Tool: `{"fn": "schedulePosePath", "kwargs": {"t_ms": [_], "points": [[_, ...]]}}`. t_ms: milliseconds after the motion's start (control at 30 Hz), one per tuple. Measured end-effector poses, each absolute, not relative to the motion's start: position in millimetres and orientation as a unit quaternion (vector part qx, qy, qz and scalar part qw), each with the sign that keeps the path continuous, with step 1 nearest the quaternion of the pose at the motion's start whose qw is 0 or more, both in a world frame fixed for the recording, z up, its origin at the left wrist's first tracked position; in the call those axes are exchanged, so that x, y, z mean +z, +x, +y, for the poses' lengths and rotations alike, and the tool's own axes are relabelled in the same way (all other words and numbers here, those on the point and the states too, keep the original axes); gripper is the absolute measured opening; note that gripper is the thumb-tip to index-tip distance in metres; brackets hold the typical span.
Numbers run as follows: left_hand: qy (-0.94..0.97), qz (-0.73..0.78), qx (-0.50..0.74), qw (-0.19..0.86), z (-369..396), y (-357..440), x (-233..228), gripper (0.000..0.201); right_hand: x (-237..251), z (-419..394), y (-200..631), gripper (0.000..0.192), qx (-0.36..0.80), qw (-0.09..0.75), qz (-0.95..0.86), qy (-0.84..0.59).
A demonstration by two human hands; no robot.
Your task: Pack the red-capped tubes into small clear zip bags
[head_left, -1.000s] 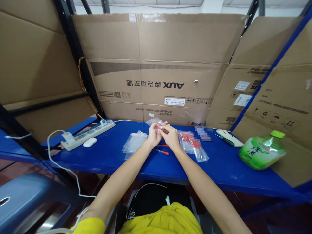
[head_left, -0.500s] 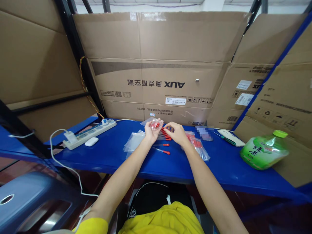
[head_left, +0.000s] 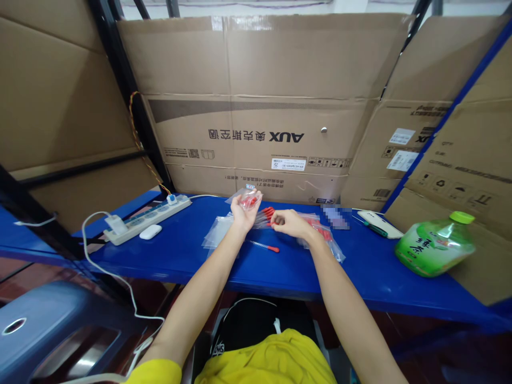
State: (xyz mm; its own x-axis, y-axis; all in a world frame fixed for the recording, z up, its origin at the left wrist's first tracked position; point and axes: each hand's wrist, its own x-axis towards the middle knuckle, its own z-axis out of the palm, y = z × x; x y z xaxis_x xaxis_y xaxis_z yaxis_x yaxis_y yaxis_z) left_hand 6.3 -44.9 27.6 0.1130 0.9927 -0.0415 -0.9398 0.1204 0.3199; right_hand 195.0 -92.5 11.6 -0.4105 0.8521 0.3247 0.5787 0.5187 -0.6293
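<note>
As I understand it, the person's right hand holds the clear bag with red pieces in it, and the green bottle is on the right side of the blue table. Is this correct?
Not quite: the head view shows the left hand holding the clear bag with red pieces in it. The green bottle is on the right side of the blue table.

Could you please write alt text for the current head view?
A person's left hand holds a clear plastic bag with red pieces inside; the right hand is beside red-ended rods on a blue table. A green bottle stands at right.
</note>
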Motion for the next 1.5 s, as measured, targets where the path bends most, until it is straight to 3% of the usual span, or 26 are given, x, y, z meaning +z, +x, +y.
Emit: {"fn": "schedulePosePath", "kwargs": {"t_ms": [133,300,600,1067,1500], "points": [[0.090,0.092,0.683,0.719,-39.1,-2.2,28.7,0.047,26.0,-99.1,194.1,0.012,0.147,0.457,-0.764,-0.431],[0.075,0.102,0.707,0.696,-34.6,-8.2,25.8,0.042,32.0,-105.3,186.7,0.013,0.092,0.537,-0.726,-0.420],[0.167,0.134,0.649,0.730,-47.8,15.3,22.1,0.037,20.0,-100.0,174.4,0.016,0.001,0.520,-0.718,-0.463],[0.238,0.219,0.568,0.757,-49.8,28.9,12.4,0.035,9.5,-91.0,159.5,0.008,0.102,0.557,-0.663,-0.490],[0.278,0.211,0.532,0.771,-60.7,31.3,17.5,0.038,5.6,-86.0,170.1,0.026,0.086,0.561,-0.618,-0.545]]}}
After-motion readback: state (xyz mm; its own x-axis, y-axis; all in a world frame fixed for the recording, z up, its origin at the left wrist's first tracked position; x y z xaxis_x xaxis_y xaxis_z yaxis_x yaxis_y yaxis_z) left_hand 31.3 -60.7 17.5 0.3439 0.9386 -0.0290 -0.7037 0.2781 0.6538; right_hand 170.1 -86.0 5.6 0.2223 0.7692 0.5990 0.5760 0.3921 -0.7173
